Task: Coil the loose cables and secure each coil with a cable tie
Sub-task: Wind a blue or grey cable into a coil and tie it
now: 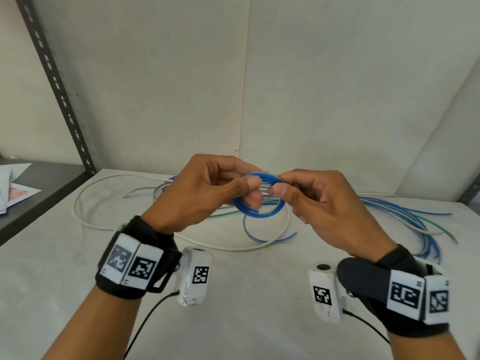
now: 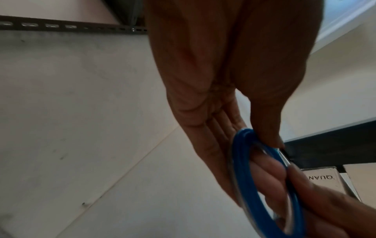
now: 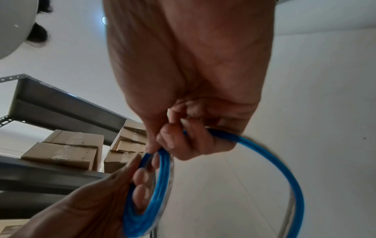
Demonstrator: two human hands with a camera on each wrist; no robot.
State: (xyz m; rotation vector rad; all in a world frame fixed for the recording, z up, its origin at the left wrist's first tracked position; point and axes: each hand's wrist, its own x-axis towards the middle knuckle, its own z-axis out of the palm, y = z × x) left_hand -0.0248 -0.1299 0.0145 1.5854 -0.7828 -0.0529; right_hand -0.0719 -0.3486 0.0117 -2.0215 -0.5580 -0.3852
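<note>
Both hands hold a small blue coil (image 1: 255,196) in the air above the counter (image 1: 78,294), probably so the loops can be turned freely without dragging on the surface. The left hand (image 1: 205,190) has its thumb pressed on the coil's 9 o'clock side with fingers threaded through the ring, which should keep the turns stacked. The right hand (image 1: 324,203) pinches the coil at about 2 o'clock between thumb and curled fingers; I judge it is feeding the last length round. No cable tie can be made out in its fingers.

Beneath the hands, at 12 and 3 o'clock, the loose cables (image 1: 405,214) (blue, green and pale strands) lie uncoiled on the counter, with a white cable (image 1: 85,219) looping out towards 9 o'clock.

The head view alone shows that heap and a free blue tail (image 1: 259,233) drooping below the coil. The right wrist view shows what it hides: the left fingertips (image 3: 142,175) poking through the coil (image 3: 160,185), and one wide loop (image 3: 284,169) not yet drawn in. The left wrist view shows the coil (image 2: 244,169) edge-on, its turns lying close together.
</note>
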